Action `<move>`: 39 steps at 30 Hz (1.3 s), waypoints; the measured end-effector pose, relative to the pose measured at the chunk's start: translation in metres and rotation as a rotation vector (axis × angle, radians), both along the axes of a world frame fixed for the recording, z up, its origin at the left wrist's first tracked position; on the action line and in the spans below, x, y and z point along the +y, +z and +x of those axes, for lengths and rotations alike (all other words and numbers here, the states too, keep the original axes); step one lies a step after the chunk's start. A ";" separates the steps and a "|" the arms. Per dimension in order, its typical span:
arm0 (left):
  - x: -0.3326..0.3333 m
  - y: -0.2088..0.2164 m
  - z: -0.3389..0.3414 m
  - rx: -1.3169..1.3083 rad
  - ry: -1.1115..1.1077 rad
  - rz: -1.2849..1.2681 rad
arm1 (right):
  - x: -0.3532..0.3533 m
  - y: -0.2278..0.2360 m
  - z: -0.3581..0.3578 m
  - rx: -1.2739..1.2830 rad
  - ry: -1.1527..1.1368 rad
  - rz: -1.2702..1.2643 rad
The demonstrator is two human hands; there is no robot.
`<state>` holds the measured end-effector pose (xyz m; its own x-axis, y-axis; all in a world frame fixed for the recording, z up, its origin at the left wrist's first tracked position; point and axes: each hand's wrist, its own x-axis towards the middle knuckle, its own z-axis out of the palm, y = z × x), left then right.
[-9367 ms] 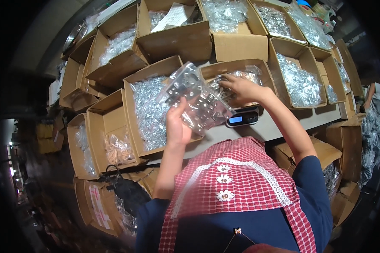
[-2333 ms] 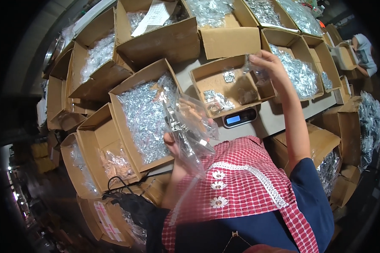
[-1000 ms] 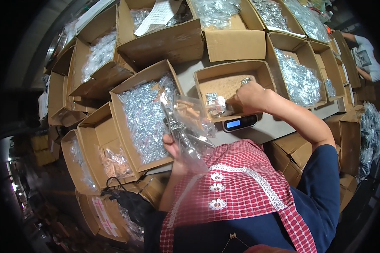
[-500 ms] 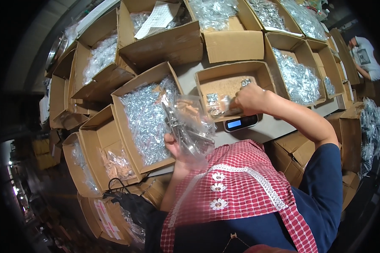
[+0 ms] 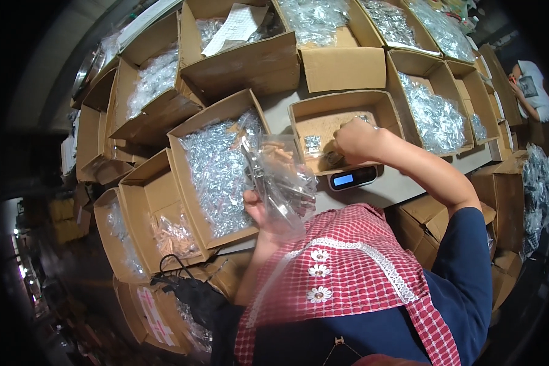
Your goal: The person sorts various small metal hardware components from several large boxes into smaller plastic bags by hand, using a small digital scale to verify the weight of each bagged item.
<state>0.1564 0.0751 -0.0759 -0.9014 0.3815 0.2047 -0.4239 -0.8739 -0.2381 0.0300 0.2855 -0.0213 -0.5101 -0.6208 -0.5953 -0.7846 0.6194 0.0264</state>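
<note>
My left hand (image 5: 257, 210) grips a clear plastic bag (image 5: 293, 219) holding shiny metal hardware pieces (image 5: 263, 177) and tan dowel-like pegs (image 5: 279, 152). The bag hangs in front of a box of small bagged metal parts (image 5: 207, 177). My right hand (image 5: 355, 141) is inside a shallow cardboard box (image 5: 311, 110), low over its floor, with curled fingers. What those fingers pinch, if anything, is hidden. A small packet of metal parts (image 5: 312, 144) lies in that box, left of the hand. Beneath the near edge stands a digital scale (image 5: 352, 178) with a lit blue display.
Cardboard boxes of bagged hardware surround the work table, including clear bags (image 5: 430, 113) at right and tan pegs (image 5: 172, 235) at left. A white paper sheet (image 5: 235, 27) lies in a far box. Another person (image 5: 534, 91) is at the far right.
The whole view has shifted slightly. My right hand has turned a little and shifted within the shallow box. My left hand keeps hold of the bag.
</note>
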 end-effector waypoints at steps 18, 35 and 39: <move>-0.010 -0.003 -0.011 -0.211 0.170 -0.181 | 0.112 0.060 0.025 -0.057 -0.702 -1.250; 0.053 0.033 -0.159 0.816 -0.064 -2.275 | 0.168 0.001 0.094 -0.248 -1.278 -1.644; 0.054 0.076 -0.146 0.652 0.417 -2.036 | 0.195 -0.008 0.107 -0.093 -1.349 -1.690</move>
<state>0.0105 0.1292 0.0000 -0.9575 0.2658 0.1116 0.1902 0.2913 0.9375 0.1375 0.4806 -0.0293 -0.9834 0.1722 -0.0564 0.0639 0.0380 -0.9972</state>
